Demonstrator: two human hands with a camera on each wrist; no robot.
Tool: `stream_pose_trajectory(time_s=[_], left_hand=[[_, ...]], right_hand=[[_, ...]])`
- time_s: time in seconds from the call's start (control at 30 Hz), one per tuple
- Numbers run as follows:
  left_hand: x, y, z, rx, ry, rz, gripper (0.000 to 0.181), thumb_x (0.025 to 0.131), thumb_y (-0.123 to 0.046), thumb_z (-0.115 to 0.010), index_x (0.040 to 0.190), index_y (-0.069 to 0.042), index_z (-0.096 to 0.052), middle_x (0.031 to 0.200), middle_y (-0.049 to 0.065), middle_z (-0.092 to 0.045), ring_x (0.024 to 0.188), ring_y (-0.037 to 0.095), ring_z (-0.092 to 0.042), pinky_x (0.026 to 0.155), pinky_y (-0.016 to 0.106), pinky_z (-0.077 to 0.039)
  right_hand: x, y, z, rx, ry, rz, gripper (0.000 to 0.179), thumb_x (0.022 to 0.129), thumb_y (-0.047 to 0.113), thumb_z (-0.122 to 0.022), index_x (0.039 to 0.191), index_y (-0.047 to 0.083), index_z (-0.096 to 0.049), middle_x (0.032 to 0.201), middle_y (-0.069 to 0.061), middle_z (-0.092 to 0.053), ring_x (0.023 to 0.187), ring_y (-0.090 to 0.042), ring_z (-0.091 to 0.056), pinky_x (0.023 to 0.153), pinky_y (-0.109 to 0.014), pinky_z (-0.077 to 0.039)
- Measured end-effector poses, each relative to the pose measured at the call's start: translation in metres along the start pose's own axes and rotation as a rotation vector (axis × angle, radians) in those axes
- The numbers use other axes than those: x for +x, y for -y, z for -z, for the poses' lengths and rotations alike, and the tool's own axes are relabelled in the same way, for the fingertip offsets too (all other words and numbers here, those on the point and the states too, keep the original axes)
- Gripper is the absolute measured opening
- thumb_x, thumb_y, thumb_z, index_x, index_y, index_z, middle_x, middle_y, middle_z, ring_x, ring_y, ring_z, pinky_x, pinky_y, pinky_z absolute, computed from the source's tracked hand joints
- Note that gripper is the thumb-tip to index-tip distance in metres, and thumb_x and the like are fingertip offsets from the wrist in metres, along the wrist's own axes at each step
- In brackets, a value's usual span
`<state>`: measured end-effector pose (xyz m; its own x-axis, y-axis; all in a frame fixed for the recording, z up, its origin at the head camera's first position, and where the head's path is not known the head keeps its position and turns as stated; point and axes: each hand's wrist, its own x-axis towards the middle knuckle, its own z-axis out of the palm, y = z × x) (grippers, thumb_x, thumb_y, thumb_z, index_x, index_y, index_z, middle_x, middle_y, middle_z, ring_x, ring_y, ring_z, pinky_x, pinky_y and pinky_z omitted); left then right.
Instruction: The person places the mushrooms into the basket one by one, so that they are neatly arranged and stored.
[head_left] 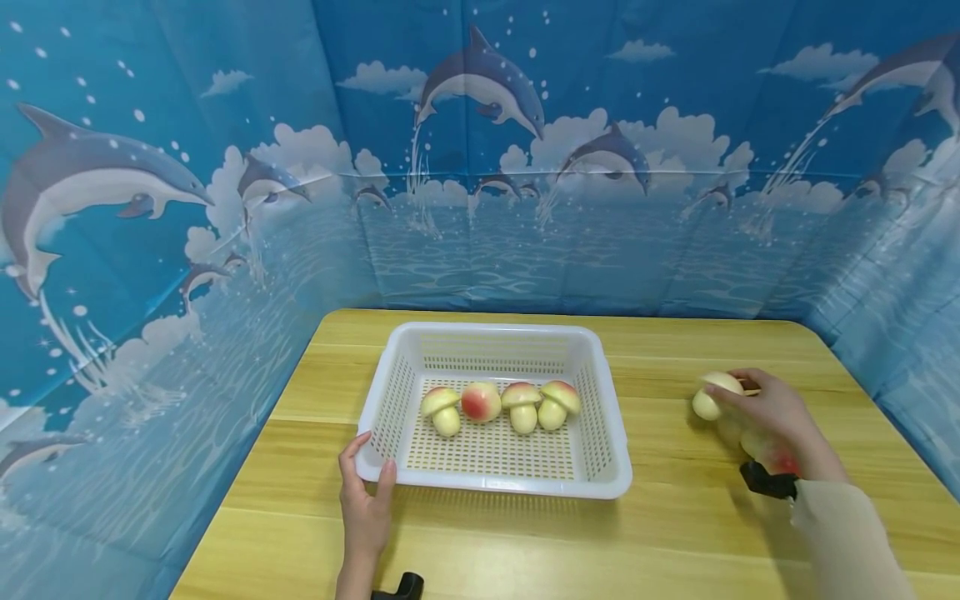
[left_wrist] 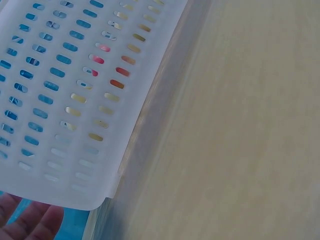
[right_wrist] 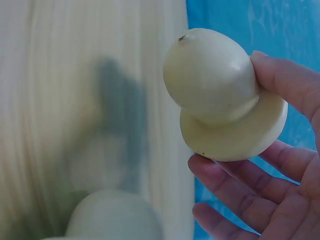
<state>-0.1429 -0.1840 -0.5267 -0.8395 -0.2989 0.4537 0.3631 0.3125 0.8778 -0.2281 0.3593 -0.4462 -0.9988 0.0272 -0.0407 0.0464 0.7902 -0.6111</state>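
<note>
A white plastic basket (head_left: 495, 482) with slotted walls stands on the table. Inside it, in a row, lie several toy mushrooms (head_left: 522, 408) with pale stems and red-yellow caps; one (head_left: 481, 402) shows mainly its cap. My left hand (head_left: 365, 508) grips the basket's front left corner, thumb at the front rim and fingers at the left side. To the right of the basket, my right hand (head_left: 776, 412) holds another toy mushroom (right_wrist: 215, 80) between thumb and fingers, raised off the table, its rounded stem end towards the wrist camera. More pale and red shapes (head_left: 783, 461), partly hidden, lie beneath that hand.
The wooden table (head_left: 510, 550) has rounded far corners. A blue dolphin-print curtain (head_left: 480, 250) hangs behind it and along both sides. In the right wrist view, a pale rounded object (right_wrist: 115, 217) rises at the bottom edge.
</note>
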Motion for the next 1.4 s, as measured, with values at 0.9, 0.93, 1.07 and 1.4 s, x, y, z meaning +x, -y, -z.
stream_pose_trajectory(time_s=[0.9,0.93,1.07,1.4], left_hand=[[0.0,0.0,0.001,-0.001,-0.001,0.005,0.049,0.091,-0.013,-0.056,0.136,-0.011,-0.038,0.128,0.017,-0.053,0.113,0.031,-0.052,0.086,0.021,-0.041],[0.0,0.0,0.0,-0.003,0.001,0.006,0.049,0.091,-0.013,-0.056,0.136,-0.011,-0.038,0.128,0.017,-0.053,0.113,0.031,-0.052,0.086,0.021,-0.041],[0.001,-0.001,0.0,-0.007,0.008,0.016,0.049,0.091,-0.014,-0.056,0.137,-0.012,-0.038,0.129,0.015,-0.052,0.113,0.028,-0.052,0.087,0.022,-0.042],[0.0,-0.002,0.0,0.003,0.008,0.004,0.049,0.092,-0.014,-0.055,0.137,-0.011,-0.037,0.128,0.017,-0.052,0.112,0.03,-0.052,0.085,0.022,-0.042]], right_hand=[[0.016,0.055,-0.001,0.026,-0.025,0.081,0.083,0.087,0.059,-0.054,0.139,-0.003,-0.039,0.126,-0.028,-0.048,0.108,-0.043,-0.049,0.075,-0.05,-0.047],[0.017,0.056,-0.001,0.026,-0.027,0.084,0.082,0.087,0.059,-0.054,0.139,-0.003,-0.039,0.126,-0.027,-0.048,0.108,-0.043,-0.05,0.075,-0.049,-0.047],[0.019,0.064,-0.002,0.031,-0.027,0.091,0.081,0.087,0.059,-0.054,0.138,-0.002,-0.04,0.124,-0.026,-0.049,0.106,-0.041,-0.05,0.074,-0.048,-0.047],[0.024,0.082,-0.004,0.043,-0.048,0.127,0.082,0.086,0.06,-0.055,0.138,-0.002,-0.041,0.123,-0.023,-0.05,0.103,-0.039,-0.052,0.073,-0.048,-0.048]])
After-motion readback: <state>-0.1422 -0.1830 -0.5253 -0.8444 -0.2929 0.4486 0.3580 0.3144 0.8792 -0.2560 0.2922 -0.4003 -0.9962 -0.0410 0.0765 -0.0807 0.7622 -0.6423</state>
